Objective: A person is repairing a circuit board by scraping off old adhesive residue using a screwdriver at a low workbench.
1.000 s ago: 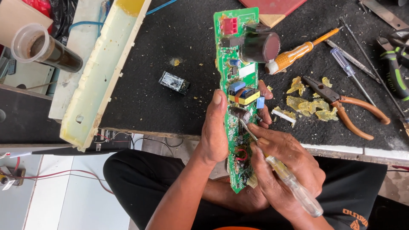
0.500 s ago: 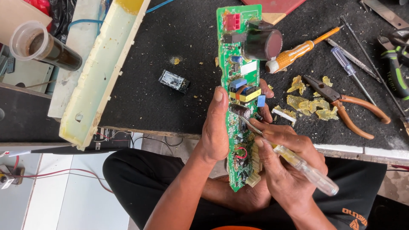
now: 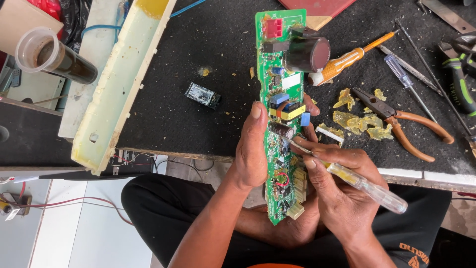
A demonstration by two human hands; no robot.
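Observation:
A long green circuit board (image 3: 281, 69) with a big black capacitor, a red connector and blue and yellow parts is held upright over the table edge. My left hand (image 3: 252, 149) grips its left side, thumb up on the edge. My right hand (image 3: 342, 198) holds a screwdriver with a clear handle (image 3: 369, 186) like a pen. Its metal tip touches the board near a small dark cylinder part at mid-length.
On the black table lie an orange-handled screwdriver (image 3: 347, 59), orange-handled pliers (image 3: 406, 124), yellow resin scraps (image 3: 362, 121), a small black relay (image 3: 202, 95), a long cream plastic casing (image 3: 119, 84) and a cup of dark liquid (image 3: 54, 54). More tools (image 3: 456, 74) sit at far right.
My right hand has shifted slightly, tilting the clear screwdriver flatter and drawing its tip along the board's middle. The left hand and board stay nearly still.

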